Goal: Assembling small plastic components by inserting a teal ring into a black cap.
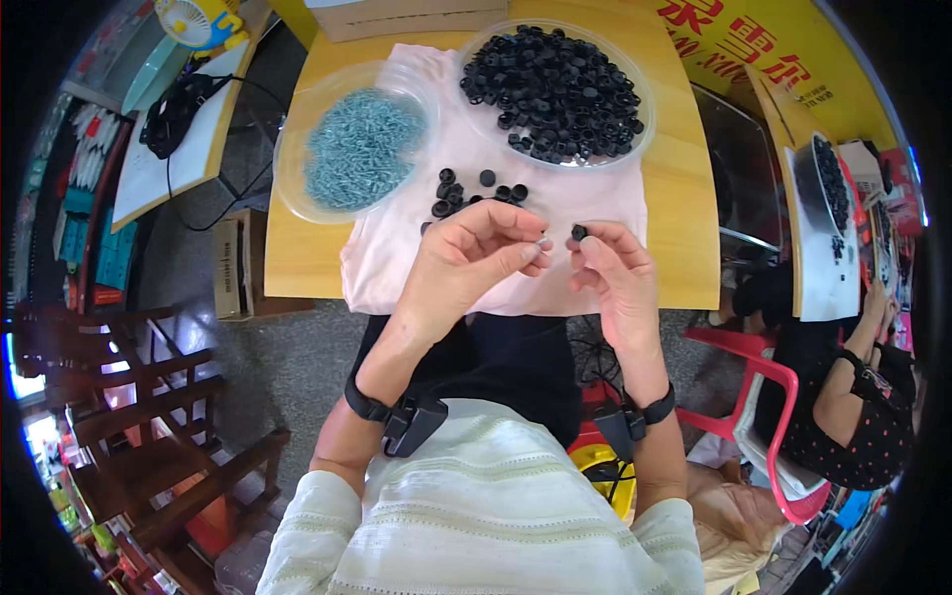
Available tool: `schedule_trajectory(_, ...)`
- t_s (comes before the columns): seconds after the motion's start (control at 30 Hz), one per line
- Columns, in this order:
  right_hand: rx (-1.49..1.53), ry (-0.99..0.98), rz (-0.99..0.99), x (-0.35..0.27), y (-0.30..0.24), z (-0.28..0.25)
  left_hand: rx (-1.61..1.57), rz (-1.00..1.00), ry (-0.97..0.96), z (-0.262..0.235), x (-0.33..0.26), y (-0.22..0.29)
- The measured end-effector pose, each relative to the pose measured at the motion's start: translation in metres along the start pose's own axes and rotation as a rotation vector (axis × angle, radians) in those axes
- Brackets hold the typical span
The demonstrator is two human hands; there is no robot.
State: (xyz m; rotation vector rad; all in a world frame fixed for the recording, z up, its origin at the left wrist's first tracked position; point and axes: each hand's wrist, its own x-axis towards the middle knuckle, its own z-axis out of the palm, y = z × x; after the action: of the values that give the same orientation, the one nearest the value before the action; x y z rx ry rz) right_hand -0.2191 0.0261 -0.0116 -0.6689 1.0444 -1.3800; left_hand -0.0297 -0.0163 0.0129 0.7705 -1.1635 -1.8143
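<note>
My left hand (471, 256) is closed in a pinch, with the tip of a small silvery screw (542, 241) showing at its fingertips. Between the thumb and forefinger of my right hand (617, 273) is a small black plastic cap (579, 232). The two hands face each other a short gap apart over the front of a pale pink cloth (397, 273). Just beyond my left hand lie several loose black caps (448, 188). Farther off, a clear bowl of bluish screws (365, 149) stands at the left and a larger clear bowl of black caps (555, 94) at the right.
The cloth covers part of a wooden table (684, 228); a cardboard box (407, 18) sits at its far edge. On the right, another person (843, 407) works at a side table near a red chair (773, 397). Wooden chairs (149, 416) stand at the left.
</note>
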Motion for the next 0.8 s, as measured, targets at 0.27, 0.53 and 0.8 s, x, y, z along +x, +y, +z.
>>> schedule_trajectory(0.27, 0.029, -0.101, 0.018, -0.005, -0.004, 0.001, 0.053, 0.019, 0.107, 0.019, 0.001, -0.008)
schedule_trajectory(0.53, -0.001, -0.125, 0.01, -0.004, -0.005, 0.002, 0.466, 0.261, 0.137, 0.016, 0.002, -0.011)
schedule_trajectory(0.8, -0.246, -0.155, -0.15, -0.004, -0.006, 0.008, 0.843, 0.437, 0.153, 0.019, -0.005, 0.003)
